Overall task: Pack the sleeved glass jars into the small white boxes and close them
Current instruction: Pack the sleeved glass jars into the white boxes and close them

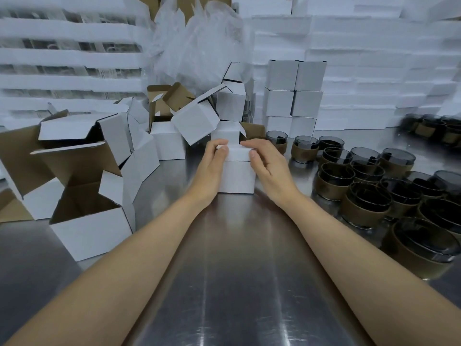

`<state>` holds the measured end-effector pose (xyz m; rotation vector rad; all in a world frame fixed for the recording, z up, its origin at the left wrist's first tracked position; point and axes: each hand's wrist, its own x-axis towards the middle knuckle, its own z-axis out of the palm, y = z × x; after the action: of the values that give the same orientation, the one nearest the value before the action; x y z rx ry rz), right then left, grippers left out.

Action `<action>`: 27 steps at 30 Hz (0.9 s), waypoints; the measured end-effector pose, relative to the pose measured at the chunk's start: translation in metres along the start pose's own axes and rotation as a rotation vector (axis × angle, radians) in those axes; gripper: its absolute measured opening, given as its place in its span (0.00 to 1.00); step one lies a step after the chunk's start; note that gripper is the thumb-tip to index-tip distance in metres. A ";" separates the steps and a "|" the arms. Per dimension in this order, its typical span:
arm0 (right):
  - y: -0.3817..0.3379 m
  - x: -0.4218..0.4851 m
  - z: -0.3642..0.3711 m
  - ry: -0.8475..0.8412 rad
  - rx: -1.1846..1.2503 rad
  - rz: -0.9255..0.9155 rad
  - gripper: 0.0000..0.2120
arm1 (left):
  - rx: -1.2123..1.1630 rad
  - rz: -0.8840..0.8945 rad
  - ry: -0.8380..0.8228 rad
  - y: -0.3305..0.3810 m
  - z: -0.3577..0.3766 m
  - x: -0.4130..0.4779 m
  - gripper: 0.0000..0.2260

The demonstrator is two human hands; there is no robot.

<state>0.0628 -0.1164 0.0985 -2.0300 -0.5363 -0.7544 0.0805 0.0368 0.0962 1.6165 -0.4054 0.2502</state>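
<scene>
Left hand and right hand, arms outstretched, clasp the white box.

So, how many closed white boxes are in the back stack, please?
6 stacked boxes: two top, two middle, two bottom, behind the jars; more may be hidden.

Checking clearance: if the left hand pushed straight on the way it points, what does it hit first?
The left hand grips the small white box being closed. Beyond that, it would probably hit the second white box standing right behind it. The gap between the two boxes is unclear from this view.
</scene>
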 end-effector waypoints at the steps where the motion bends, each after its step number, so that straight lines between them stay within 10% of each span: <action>1: 0.000 0.000 0.000 -0.009 -0.006 -0.007 0.13 | 0.001 -0.001 -0.008 0.000 0.000 0.000 0.12; 27: -0.008 0.005 -0.002 -0.038 0.281 0.277 0.08 | -0.054 -0.118 -0.041 0.005 0.000 -0.001 0.12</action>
<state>0.0607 -0.1135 0.1075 -1.8096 -0.3503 -0.4474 0.0778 0.0369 0.1005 1.5880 -0.3446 0.1161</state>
